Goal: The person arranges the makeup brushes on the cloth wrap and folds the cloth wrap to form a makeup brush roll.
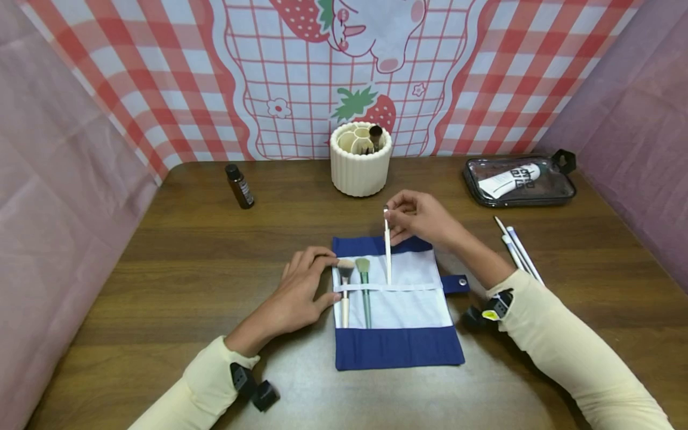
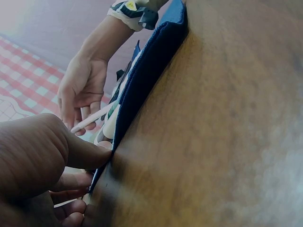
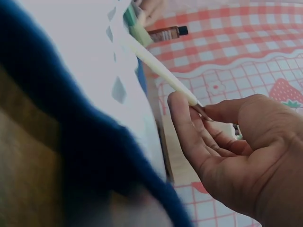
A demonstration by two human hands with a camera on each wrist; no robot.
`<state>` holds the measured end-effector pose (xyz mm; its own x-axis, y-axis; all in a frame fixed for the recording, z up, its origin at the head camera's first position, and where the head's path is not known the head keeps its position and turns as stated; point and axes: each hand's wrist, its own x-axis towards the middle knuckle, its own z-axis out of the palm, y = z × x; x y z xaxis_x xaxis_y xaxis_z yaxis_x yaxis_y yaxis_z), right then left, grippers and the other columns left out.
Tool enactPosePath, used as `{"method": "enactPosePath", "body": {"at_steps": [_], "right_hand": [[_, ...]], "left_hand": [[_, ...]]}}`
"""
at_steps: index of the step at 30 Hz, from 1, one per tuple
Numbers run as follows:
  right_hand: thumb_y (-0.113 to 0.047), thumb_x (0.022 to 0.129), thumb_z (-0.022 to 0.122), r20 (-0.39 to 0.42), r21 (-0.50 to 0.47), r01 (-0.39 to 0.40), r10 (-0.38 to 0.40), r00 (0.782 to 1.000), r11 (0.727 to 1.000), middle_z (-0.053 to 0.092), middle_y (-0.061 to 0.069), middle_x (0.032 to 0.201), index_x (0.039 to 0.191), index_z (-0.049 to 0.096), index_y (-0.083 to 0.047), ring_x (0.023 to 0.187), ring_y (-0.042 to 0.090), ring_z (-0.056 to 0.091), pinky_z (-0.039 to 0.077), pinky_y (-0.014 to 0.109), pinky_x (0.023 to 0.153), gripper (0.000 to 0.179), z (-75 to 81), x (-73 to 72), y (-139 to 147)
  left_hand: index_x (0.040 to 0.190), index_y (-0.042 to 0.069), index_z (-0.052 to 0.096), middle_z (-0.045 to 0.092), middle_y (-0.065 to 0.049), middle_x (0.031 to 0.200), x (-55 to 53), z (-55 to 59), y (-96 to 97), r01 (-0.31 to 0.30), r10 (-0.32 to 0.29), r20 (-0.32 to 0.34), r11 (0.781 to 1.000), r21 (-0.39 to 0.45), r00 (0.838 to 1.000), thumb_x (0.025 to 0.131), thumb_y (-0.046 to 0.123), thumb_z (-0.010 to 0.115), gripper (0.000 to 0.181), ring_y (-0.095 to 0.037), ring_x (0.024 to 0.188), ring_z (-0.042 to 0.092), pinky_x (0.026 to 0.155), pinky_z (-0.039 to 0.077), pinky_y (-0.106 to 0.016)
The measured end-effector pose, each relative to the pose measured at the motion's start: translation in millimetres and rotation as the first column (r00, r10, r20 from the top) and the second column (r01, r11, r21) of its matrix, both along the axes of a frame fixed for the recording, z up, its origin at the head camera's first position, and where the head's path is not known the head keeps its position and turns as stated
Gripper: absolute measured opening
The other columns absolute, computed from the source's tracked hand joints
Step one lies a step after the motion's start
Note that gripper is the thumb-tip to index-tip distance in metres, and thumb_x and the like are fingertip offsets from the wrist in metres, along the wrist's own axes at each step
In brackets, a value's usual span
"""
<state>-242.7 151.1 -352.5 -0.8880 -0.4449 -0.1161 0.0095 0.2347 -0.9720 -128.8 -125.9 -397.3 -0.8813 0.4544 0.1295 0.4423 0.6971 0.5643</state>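
A navy brush roll (image 1: 400,346) with a white lining lies unrolled on the table. My right hand (image 1: 421,218) pinches a slim white makeup brush (image 1: 388,254) near its small dark tip. Its handle points down, with the lower end at the roll's white elastic band (image 1: 403,287). In the right wrist view, thumb and fingertips meet at the brush's brown tip (image 3: 202,111). My left hand (image 1: 301,292) rests at the roll's left edge, thumb and index fingertip touching it apart from each other. Beside it, a fluffy brush (image 1: 345,272) and a green brush (image 1: 364,272) sit under the band.
A ribbed cream holder (image 1: 360,170) with a few brushes stands at the back. To its left is a dark bottle (image 1: 239,188). A clear black-edged pouch (image 1: 518,182) holding a white tube lies back right. Several white sticks (image 1: 518,248) lie near my right forearm.
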Motion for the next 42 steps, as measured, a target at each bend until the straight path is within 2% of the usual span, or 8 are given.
{"method": "enactPosePath", "body": {"at_steps": [6,15,23,27,32,37,42], "right_hand": [[-0.009,0.102,0.059,0.043,0.058,-0.065,0.062,0.997,0.996,0.061,0.027,0.102,0.118,0.053,0.009,0.077,0.036,0.07,0.058,0.047,0.071,0.025,-4.9,8.4,-5.5],[-0.009,0.101,0.06,0.118,0.17,-0.091,0.072,0.99,0.981,0.062,0.024,0.099,0.115,0.054,0.006,0.076,0.036,0.07,0.058,0.044,0.072,0.021,-8.2,20.7,-9.2],[-0.004,0.1,0.059,0.215,0.14,-0.15,0.118,0.97,0.979,0.063,0.025,0.091,0.11,0.055,0.011,0.075,0.035,0.07,0.058,0.046,0.073,0.018,-4.8,30.1,-7.9],[-0.007,0.1,0.061,0.169,0.217,-0.209,0.175,0.97,0.954,0.065,0.021,0.085,0.105,0.058,0.008,0.067,0.027,0.066,0.057,0.037,0.063,0.016,-4.7,34.1,-4.3],[-0.011,0.098,0.064,0.124,0.292,-0.252,0.224,0.967,0.923,0.066,0.015,0.082,0.097,0.063,0.003,0.06,0.018,0.057,0.047,0.028,0.054,0.014,-6.3,36.4,-2.3],[-0.011,0.099,0.062,0.099,0.317,-0.269,0.25,0.963,0.91,0.065,0.013,0.081,0.097,0.063,0.002,0.061,0.018,0.055,0.047,0.028,0.055,0.013,-5.7,38.9,-2.7],[-0.015,0.099,0.063,0.047,0.413,-0.271,0.276,0.96,0.87,0.065,0.011,0.079,0.104,0.061,-0.004,0.061,0.02,0.058,0.048,0.033,0.055,0.012,-3.3,40.4,-4.0]], "left_hand": [[0.137,0.004,0.053,0.041,-0.006,0.143,0.4,0.3,0.3,-0.004,0.004,-0.008,1.0,-0.002,1.0,0.091,0.023,0.077,0.056,-0.027,0.127,0.036,0.098,0.031,-0.046],[0.138,0.004,0.053,0.04,-0.005,0.143,0.3,1.3,0.9,-0.01,0.01,0.012,1.0,-0.01,1.0,0.091,0.024,0.076,0.055,-0.027,0.128,0.035,0.1,0.031,-0.046],[0.138,0.005,0.053,0.04,-0.005,0.143,-0.4,1.6,0.8,-0.006,0.006,0.015,1.0,-0.004,1.0,0.092,0.025,0.075,0.055,-0.027,0.129,0.034,0.1,0.03,-0.046],[0.137,0.005,0.053,0.04,-0.005,0.143,-0.3,0.9,0.4,-0.004,0.004,0.012,1.0,-0.003,1.0,0.092,0.025,0.075,0.054,-0.026,0.128,0.035,0.1,0.03,-0.046],[0.137,0.004,0.053,0.041,-0.006,0.143,-0.5,0.7,0.0,-0.001,0.001,0.011,1.0,0.003,1.0,0.091,0.024,0.076,0.054,-0.027,0.128,0.035,0.1,0.03,-0.046],[0.136,0.004,0.054,0.041,-0.006,0.143,-0.5,0.5,-0.4,-0.002,0.002,0.006,1.0,0.004,1.0,0.091,0.024,0.076,0.054,-0.027,0.128,0.035,0.1,0.03,-0.046],[0.136,0.005,0.054,0.041,-0.006,0.143,-0.5,1.2,-0.6,0.001,-0.001,0.003,1.0,0.008,1.0,0.091,0.024,0.076,0.054,-0.027,0.128,0.035,0.1,0.03,-0.046]]}}
